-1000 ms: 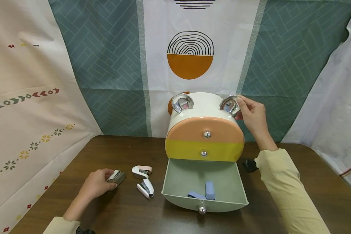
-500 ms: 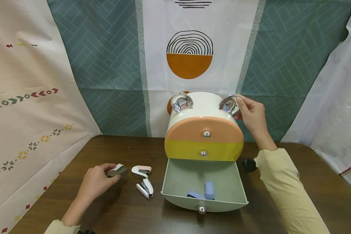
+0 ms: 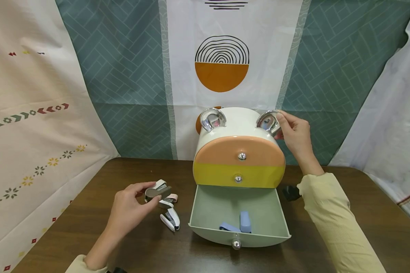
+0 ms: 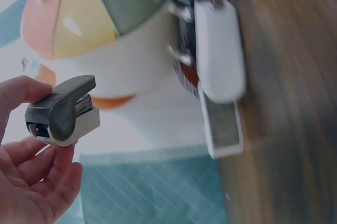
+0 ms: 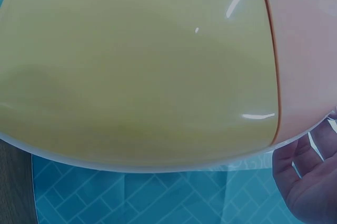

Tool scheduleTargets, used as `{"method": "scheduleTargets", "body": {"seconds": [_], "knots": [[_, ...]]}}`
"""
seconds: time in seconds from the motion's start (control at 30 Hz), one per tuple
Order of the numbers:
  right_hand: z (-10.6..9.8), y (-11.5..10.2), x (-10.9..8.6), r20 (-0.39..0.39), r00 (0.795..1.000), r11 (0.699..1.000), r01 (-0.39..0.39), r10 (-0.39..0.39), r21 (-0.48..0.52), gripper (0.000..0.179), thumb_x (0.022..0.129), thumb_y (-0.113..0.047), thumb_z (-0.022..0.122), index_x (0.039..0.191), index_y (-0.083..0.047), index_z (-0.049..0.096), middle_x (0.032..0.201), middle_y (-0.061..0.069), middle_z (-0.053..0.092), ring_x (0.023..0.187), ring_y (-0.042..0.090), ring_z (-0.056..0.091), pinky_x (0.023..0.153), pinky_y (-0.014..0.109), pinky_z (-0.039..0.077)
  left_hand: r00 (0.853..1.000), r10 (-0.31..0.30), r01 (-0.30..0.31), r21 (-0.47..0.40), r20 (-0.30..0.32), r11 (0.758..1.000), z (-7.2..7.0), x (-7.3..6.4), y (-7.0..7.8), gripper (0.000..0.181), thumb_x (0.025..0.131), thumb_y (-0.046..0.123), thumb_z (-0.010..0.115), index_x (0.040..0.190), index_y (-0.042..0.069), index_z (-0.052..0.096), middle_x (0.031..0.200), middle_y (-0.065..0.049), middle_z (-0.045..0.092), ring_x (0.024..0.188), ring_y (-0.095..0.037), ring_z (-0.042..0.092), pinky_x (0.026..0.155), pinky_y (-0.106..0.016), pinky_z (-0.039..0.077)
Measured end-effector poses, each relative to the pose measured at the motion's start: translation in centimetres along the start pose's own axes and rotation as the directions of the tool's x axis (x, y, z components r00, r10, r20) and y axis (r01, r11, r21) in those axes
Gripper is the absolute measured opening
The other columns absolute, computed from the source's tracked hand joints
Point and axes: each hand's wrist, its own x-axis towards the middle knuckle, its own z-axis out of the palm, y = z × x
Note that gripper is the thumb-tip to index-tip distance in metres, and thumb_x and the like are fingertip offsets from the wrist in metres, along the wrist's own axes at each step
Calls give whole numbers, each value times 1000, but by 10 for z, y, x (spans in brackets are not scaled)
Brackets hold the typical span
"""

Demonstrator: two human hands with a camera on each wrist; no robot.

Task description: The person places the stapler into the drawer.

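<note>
My left hand pinches a small grey-and-white stapler between thumb and fingers, raised above the table. In the left wrist view the held stapler is seen from its side. Just below it lies a white-and-pink stapler, partly hidden, with a white stapler nearer me. My right hand holds the right silver ear of a rounded drawer box. The box's green bottom drawer is pulled out, with two blue objects near its front wall.
The closed orange drawer and yellow drawer have silver knobs. Another silver ear tops the box at left. A brown wooden table carries everything. Patterned cloths hang behind and at the sides.
My left hand has lifted the grey-and-white stapler off the table and carried it right, over the white-and-pink stapler. My right hand stays on the silver ear.
</note>
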Motion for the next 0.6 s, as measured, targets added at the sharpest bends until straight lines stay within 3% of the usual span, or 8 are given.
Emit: {"method": "scheduleTargets", "body": {"seconds": [0.17, 0.27, 0.6], "knots": [[-1, 1, 0, -5, 1000, 1000, -1, 1, 4, 38, 93, -29, 51, 121, -6, 59, 57, -18, 54, 45, 4, 52, 53, 13, 45, 995, 92, -94, -90, -32, 991, 11, -1, 22, 33, 59, 6, 81, 91, 7, 71, 82, 0, 66, 70, -9, 56, 57, -18, 42], [0, 2, 1, -7, 1000, 1000, -1, 1, 7, 37, 93, -29, 51, 121, -7, 59, 57, -18, 54, 45, 4, 51, 53, 13, 45, 990, 136, -139, -148, -28, 979, 19, -1, 34, 35, 59, 6, 81, 92, 8, 71, 84, 3, 67, 72, -6, 57, 58, -17, 43], [0, 3, 2, -10, 1000, 1000, 1, -1, 9, 36, 93, -28, 51, 121, -7, 60, 56, -17, 54, 44, 5, 51, 52, 14, 44, 972, 217, -186, -274, 87, 944, 49, -2, 66, 33, 63, 12, 81, 94, 9, 70, 89, 5, 68, 81, -6, 56, 63, -20, 45]]}}
